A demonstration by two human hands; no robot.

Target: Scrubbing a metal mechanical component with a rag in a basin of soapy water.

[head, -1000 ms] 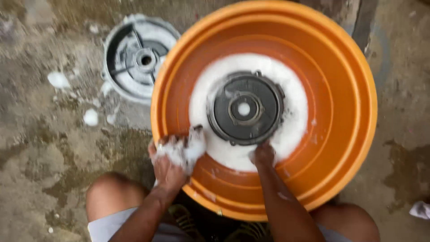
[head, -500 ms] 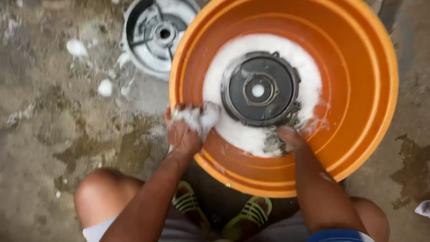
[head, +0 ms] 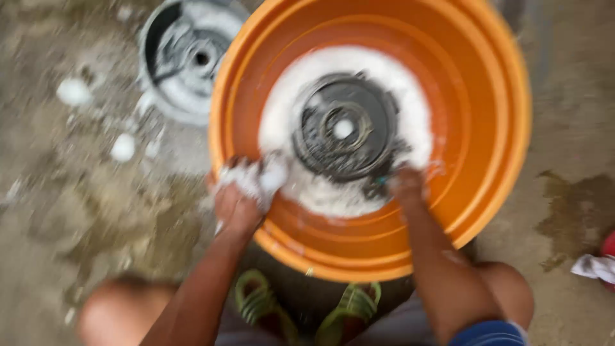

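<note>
A big orange plastic basin (head: 493, 122) stands on the wet concrete in front of me, holding white soapy foam. A dark round metal part (head: 346, 128) with a hub in its middle lies in the foam. My left hand (head: 240, 198) rests on the basin's near-left rim, covered in suds and closed on a foamy wad. My right hand (head: 403, 186) is inside the basin at the near edge of the metal part, fingers down in the foam; what it grips is hidden. The frame is blurred.
A second round grey metal part (head: 189, 57) lies on the ground left of the basin, with blobs of foam (head: 122, 147) around it. My knees and green sandals (head: 301, 307) sit under the basin's near edge. A white rag (head: 592, 266) lies at the far right.
The view has shifted, so the basin and the grey part sit differently in frame. My left hand stays on the rim with its suds; my right hand stays at the dark part's near edge.
</note>
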